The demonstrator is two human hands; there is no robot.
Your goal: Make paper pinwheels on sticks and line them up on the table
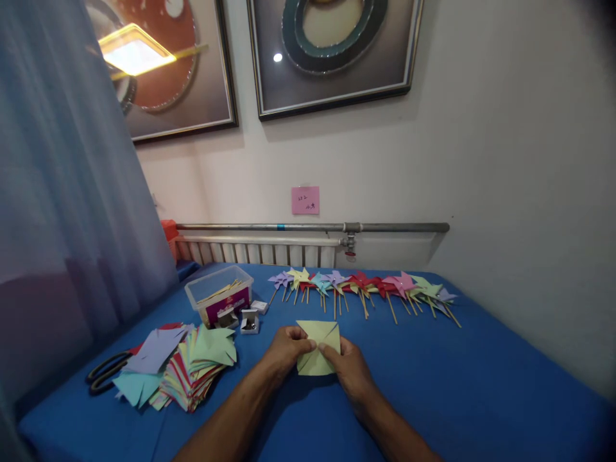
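A pale yellow-green paper square [321,337], partly folded toward its middle, lies on the blue table [481,385] in front of me. My left hand [286,350] pinches its centre from the left with closed fingers. From the right, my right hand [349,369] pinches the same centre, its fingertips meeting those of the left hand. Behind the paper a row of finished paper pinwheels on wooden sticks [366,287] stretches along the table's far side.
A stack of coloured cut paper squares [187,369] lies at the left, with black scissors [103,372] beside it. A clear plastic box [219,295] holding sticks and two small open boxes [249,321] stand behind. A radiator and pipe [312,227] run along the wall.
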